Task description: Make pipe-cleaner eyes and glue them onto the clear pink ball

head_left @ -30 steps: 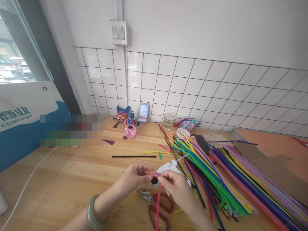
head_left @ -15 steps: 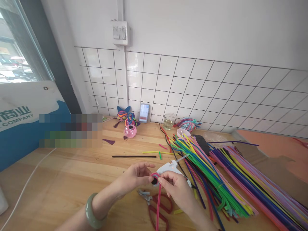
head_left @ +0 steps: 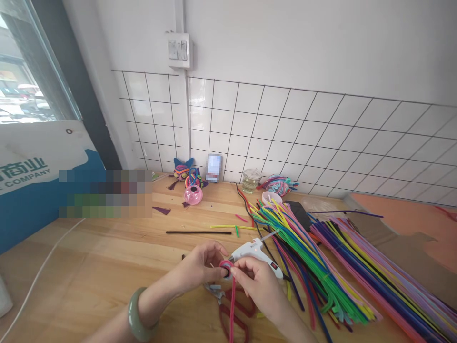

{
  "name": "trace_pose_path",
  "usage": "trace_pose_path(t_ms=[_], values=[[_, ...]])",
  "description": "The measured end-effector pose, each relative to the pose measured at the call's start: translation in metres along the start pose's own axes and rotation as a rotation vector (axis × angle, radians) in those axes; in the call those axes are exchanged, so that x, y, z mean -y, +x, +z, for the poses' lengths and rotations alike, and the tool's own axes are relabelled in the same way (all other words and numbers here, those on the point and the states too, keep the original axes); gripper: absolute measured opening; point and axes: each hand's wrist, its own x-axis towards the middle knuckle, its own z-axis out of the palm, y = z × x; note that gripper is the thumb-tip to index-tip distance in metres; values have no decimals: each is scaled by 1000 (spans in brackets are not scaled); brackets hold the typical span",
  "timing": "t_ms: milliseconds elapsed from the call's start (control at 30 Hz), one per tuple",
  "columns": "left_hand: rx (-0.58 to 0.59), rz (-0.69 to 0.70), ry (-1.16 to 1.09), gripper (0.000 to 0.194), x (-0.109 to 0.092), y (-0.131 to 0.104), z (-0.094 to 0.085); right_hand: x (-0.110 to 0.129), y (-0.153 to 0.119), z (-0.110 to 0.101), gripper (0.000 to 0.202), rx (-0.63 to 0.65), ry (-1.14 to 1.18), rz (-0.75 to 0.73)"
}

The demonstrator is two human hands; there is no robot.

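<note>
Between my two hands is a small coil of pipe cleaner [head_left: 226,263], pink on the outside with pale blue and a black centre. My left hand [head_left: 204,263], with a green bangle on its wrist, pinches the coil's left side. My right hand [head_left: 255,277] pinches its right edge, where a long pink pipe cleaner [head_left: 233,309] hangs down toward me. Just behind the fingers lies a white glue gun [head_left: 255,250] with a glue stick in its back. Red-handled scissors [head_left: 233,320] rest on the table below the hands, partly covered.
Bundles of coloured pipe cleaners [head_left: 314,257] spread over the right side. A black pipe cleaner [head_left: 198,232] lies beyond my hands. Along the wall stand woven figures [head_left: 182,170], a pink round container [head_left: 193,195], a phone [head_left: 213,167] and a glass jar [head_left: 252,180]. A white cable [head_left: 46,267] runs at left.
Both hands have shifted slightly left with the coil. The left thumb now covers more of its black centre, and more of the glue gun's handle shows.
</note>
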Motion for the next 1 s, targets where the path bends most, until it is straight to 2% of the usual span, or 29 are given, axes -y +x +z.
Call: trace_pose_path(t_ms=[233, 467, 633, 800, 1000], values=[[1, 26, 65, 18, -5, -3, 5, -3, -1, 3, 22, 18, 26, 25], [26, 8, 62, 17, -8, -5, 6, -1, -2, 3, 22, 45, 26, 29], [6, 9, 48, 25, -1, -3, 4, 0, -2, 4, 22, 48, 41, 53], [1, -15, 85, 37, -4, -4, 1, 0, -2, 4, 22, 26, 23, 26], [-89, -19, 192, 47, -4, -1, 0, -1, -1, 4, 21, 11, 17, 21]])
